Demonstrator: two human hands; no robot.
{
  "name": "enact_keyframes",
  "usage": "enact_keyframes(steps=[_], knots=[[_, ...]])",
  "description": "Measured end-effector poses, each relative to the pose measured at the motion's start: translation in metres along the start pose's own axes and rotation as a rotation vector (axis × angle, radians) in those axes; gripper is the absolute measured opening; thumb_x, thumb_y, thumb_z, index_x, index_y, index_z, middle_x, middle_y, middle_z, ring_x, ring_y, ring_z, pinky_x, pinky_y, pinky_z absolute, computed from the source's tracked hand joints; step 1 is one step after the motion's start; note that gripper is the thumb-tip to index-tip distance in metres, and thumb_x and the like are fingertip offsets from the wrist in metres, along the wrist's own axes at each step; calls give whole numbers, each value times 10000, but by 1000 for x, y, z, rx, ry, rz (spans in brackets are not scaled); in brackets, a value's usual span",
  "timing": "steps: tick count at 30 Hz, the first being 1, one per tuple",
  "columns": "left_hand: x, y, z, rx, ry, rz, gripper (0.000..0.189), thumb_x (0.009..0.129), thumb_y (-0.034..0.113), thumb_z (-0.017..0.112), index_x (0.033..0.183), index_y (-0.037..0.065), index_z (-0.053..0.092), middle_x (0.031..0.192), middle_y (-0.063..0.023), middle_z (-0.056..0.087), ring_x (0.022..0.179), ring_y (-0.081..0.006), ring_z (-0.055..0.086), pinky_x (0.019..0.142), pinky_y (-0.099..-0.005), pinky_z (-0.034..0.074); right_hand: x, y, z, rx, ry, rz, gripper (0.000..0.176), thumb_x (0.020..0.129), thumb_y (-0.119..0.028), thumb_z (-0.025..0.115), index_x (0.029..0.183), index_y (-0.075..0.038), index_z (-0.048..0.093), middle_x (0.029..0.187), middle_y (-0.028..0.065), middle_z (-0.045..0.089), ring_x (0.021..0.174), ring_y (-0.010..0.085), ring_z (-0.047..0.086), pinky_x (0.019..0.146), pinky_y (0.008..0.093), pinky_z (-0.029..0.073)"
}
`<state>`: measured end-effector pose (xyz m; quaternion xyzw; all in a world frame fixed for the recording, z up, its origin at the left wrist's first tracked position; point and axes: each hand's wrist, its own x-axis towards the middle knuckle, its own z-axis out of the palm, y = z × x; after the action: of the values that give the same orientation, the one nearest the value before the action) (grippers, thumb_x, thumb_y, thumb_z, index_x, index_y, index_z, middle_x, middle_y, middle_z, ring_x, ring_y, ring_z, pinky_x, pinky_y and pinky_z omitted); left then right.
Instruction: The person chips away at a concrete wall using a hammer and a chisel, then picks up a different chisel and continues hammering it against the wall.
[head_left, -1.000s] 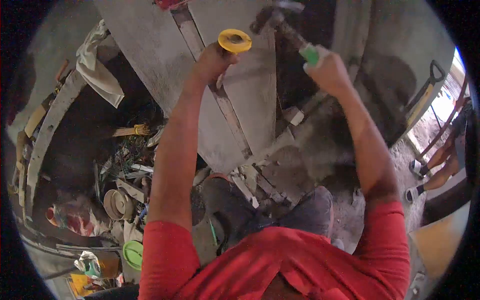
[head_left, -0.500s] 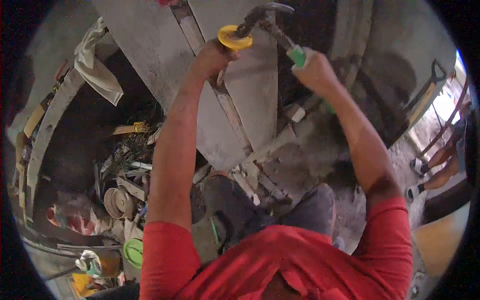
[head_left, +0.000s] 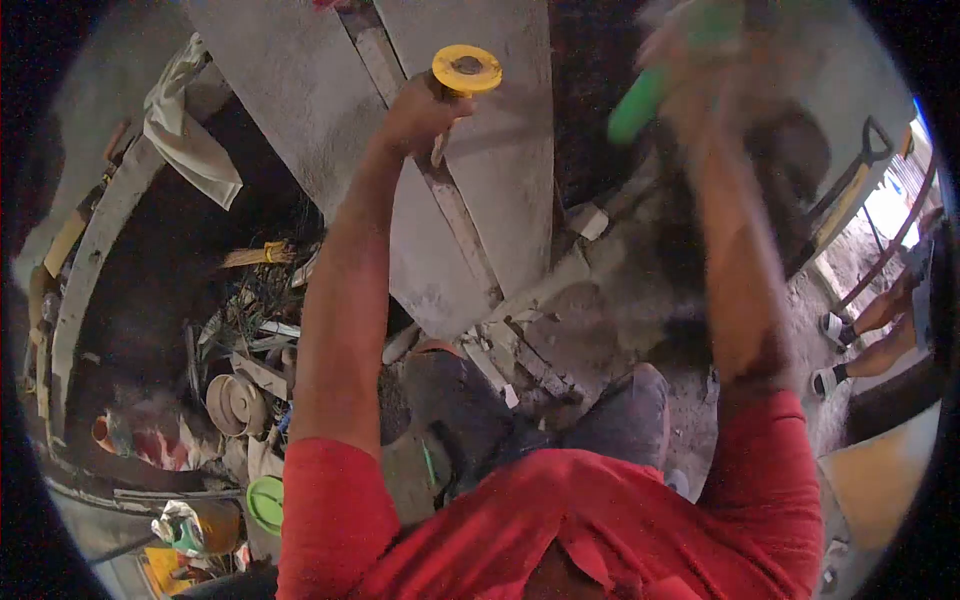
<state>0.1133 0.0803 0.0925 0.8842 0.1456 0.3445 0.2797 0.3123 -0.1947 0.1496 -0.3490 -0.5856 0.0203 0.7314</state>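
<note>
My left hand (head_left: 420, 115) is closed around a chisel with a round yellow hand guard (head_left: 485, 75). The chisel's dull metal struck end shows in the middle of the guard, and a bit of its shank comes out below my fist. It stands over a narrow strip (head_left: 465, 230) between two grey slabs. High on the right, my right hand (head_left: 695, 80) is smeared by motion, wrapped round the green grip of a hammer (head_left: 637, 105). The hammer's head cannot be made out in the blur.
A grey slab (head_left: 500, 180) lies under the chisel. White cloth (head_left: 185, 140) hangs on the left above a dark hollow. Scraps, a round pan (head_left: 237, 404) and a green lid (head_left: 265, 503) lie lower left. A shovel (head_left: 850, 200) leans at right, near another person's legs (head_left: 880, 340).
The hammer, over the chisel's end before, has swung up and to the right with my right hand. My left hand and the chisel have stayed nearly in place.
</note>
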Motion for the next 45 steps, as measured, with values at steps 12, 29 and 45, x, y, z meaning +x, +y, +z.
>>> enact_keyframes(steps=[12,29,45], knots=[[-118,24,67,354,315,288,238,770,73,657,1001,17,631,1012,-213,648,926,-407,624,783,-456,513,-186,59,-38,-831,-211,447,288,773,-174,686,999,-18,601,854,226,642,824,423,619,701,424,494],[-67,94,17,53,255,111,330,762,148,747,1035,-6,643,971,-114,699,923,-245,671,827,-338,513,-486,135,-132,-701,-91,959,260,740,-142,726,937,-32,597,689,45,575,547,148,556,490,318,460],[-47,35,-28,61,444,-90,337,791,262,707,1039,37,663,962,-91,695,892,-189,657,802,-334,492,-259,66,-54,-661,-157,1072,320,754,-195,717,982,4,611,772,77,615,687,156,575,639,333,480]])
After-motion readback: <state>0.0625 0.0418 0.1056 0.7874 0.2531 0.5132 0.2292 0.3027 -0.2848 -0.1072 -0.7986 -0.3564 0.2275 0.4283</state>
